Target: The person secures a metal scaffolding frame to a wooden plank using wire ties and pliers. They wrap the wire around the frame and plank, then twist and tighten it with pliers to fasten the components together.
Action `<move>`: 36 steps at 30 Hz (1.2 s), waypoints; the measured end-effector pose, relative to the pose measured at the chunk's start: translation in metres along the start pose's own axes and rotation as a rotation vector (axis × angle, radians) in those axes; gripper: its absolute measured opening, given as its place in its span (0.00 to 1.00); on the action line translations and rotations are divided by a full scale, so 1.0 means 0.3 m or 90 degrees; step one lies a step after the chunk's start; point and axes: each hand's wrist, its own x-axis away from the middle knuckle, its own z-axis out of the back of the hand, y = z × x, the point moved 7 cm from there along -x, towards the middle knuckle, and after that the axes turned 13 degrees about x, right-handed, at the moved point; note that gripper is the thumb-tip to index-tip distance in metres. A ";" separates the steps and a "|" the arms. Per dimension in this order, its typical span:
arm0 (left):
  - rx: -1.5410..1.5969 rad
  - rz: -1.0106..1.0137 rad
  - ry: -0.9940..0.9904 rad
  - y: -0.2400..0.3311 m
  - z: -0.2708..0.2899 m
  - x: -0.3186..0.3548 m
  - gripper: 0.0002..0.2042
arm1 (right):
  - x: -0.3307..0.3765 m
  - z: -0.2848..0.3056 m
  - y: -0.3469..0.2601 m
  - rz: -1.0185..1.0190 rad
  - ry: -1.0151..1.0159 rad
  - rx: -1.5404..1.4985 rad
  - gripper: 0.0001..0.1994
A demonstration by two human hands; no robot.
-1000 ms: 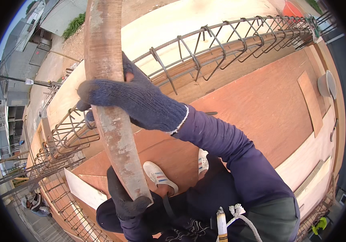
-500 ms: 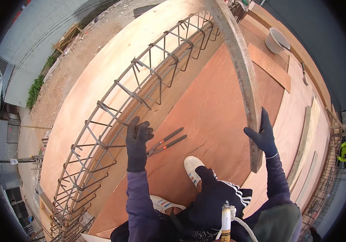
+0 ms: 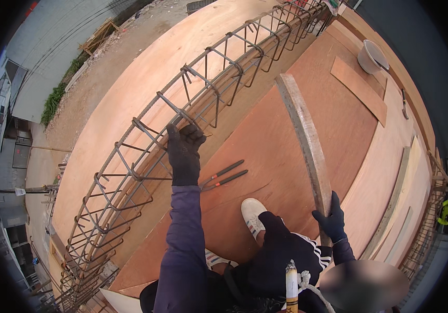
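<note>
Wooden beam (image 3: pixel 306 141) lowered in right hand (image 3: pixel 333 223), left hand (image 3: pixel 185 151) farther forward

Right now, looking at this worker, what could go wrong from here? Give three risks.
The right grip holds the long timber near one end, so the far end could swing or tip.

The left grip is close to the rebar cage; its glove might snag on a bar.

The long-handled cutters lie loose near a shoe, a possible trip hazard.

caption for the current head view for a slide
Right hand gripping a timber, left hand near the rebar cage, a two-handled tool lying on the plywood.
</note>
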 end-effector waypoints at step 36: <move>0.010 -0.093 -0.005 0.094 -0.100 0.053 0.14 | -0.363 -0.448 -0.311 0.301 -0.024 0.151 0.43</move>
